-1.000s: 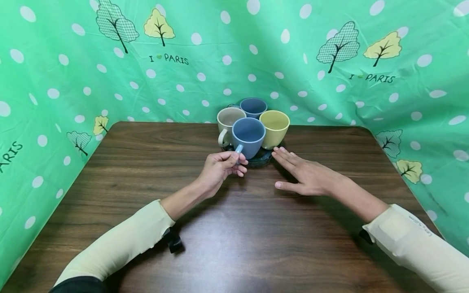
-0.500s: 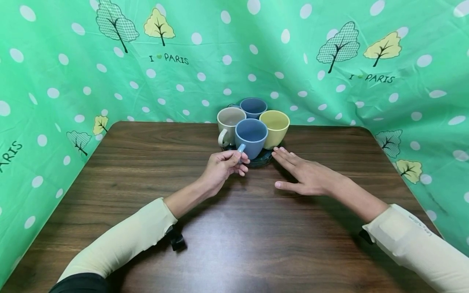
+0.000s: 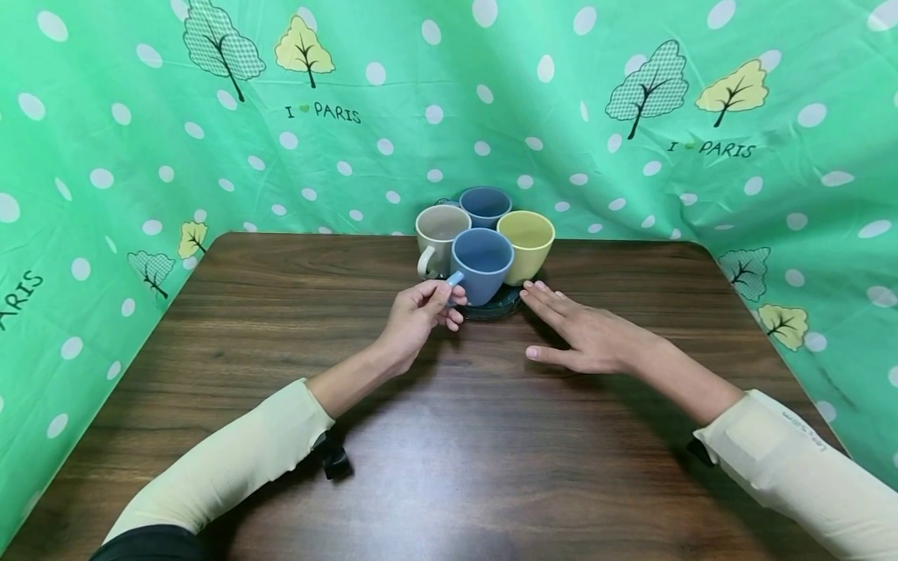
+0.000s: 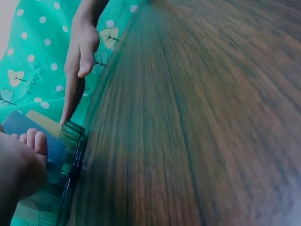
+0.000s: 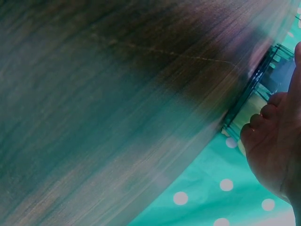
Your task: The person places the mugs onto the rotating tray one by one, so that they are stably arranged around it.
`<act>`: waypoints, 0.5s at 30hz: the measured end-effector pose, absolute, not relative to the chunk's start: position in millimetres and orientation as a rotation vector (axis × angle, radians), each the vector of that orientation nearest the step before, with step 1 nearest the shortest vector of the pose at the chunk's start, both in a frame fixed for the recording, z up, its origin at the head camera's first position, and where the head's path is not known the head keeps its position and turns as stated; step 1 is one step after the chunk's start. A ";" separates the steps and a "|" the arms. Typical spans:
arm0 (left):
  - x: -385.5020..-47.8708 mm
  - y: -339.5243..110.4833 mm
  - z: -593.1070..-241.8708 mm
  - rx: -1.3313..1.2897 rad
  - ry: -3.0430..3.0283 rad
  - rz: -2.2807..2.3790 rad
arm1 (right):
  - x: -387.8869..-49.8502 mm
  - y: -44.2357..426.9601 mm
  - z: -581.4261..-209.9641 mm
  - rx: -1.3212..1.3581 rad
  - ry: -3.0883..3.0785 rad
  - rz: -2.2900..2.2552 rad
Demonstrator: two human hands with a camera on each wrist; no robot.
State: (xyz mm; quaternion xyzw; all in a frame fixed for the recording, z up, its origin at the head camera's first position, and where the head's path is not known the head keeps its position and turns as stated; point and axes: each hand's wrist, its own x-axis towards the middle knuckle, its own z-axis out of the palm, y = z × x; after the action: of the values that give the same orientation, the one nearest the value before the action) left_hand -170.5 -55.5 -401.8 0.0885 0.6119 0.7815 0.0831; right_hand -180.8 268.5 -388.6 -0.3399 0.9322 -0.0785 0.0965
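My left hand (image 3: 419, 318) pinches the handle of the front blue mug (image 3: 484, 269), thumb on top. That mug stands upright at the front of a dark green see-through tray (image 3: 500, 305), whose clear wall shows in the left wrist view. Around it on the tray are an off-white mug (image 3: 435, 243) at left, a yellow cup (image 3: 529, 240) at right and a second blue mug (image 3: 486, 204) behind. My right hand (image 3: 589, 336) holds its fingers straight, fingertips at the tray's right front edge, thumb spread apart. Whether the front mug's base touches the tray is hidden.
The tray sits near the far edge of a dark wooden table (image 3: 449, 467). Behind it and along both sides hangs a green dotted cloth (image 3: 393, 156) with printed trees.
The front blue mug first shifts slightly right, then its handle turns a little to the left with my left hand. My right hand stays where it was.
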 end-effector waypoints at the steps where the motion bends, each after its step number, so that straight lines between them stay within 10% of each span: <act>1: -170.3 -55.6 -401.4 0.250 1.843 2.340 | -180.9 268.5 -388.7 -1.008 2.760 -0.233; 15: -170.7 -58.2 -403.2 0.129 2.143 2.472 | -181.4 269.9 -390.2 -1.017 2.759 -0.234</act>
State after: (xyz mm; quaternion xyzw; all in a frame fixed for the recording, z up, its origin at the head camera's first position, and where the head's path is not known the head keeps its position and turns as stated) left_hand -170.7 -58.2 -403.2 0.0394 0.6531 0.7533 -0.0661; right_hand -181.4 269.9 -390.2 -0.3432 0.9310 -0.0790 0.0957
